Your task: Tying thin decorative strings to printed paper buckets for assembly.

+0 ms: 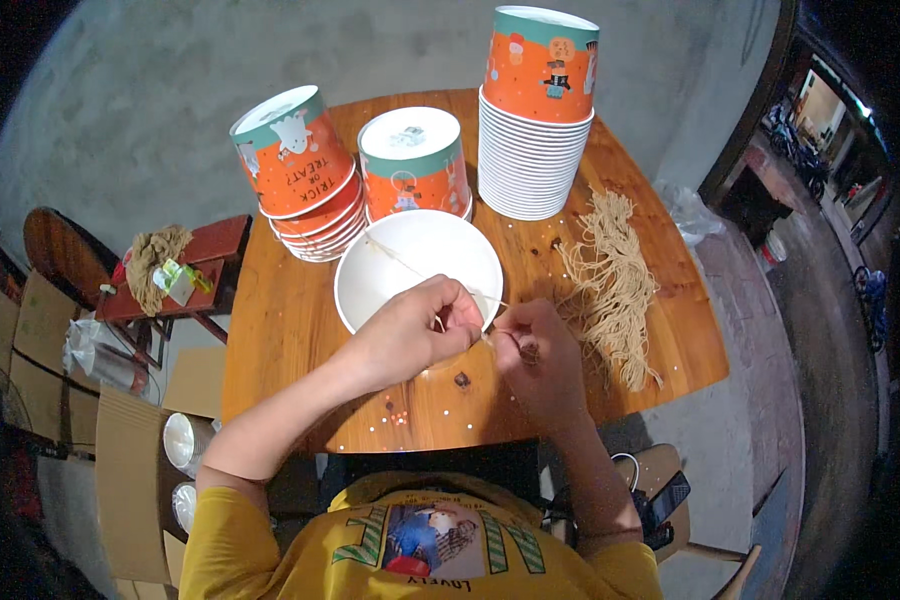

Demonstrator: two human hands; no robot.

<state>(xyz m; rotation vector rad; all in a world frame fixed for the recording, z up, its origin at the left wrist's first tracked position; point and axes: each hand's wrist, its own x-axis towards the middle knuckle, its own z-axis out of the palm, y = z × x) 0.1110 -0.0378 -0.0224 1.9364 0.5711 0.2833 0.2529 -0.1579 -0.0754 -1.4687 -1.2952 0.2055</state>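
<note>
A white paper bucket (382, 285) sits in front of me on the wooden table, its wide mouth facing up toward me. A thin pale cord (397, 259) runs across its inside from the far left wall to my fingers at the near right rim. My left hand (425, 325) reaches over the near rim, thumb and fingers pinched on the cord. Just outside the rim, my right hand (537, 352) is closed with its fingertips on the cord as well. The fingers hide where the cord meets the rim.
Upside-down orange paper buckets stand behind: a leaning stack (300, 175) left, another bucket (411, 150) in the middle, a tall stack (536, 120) right. A bundle of tan cords (612, 290) lies right. White specks dot the wooden table (300, 390). A red bench (218, 265) stands left.
</note>
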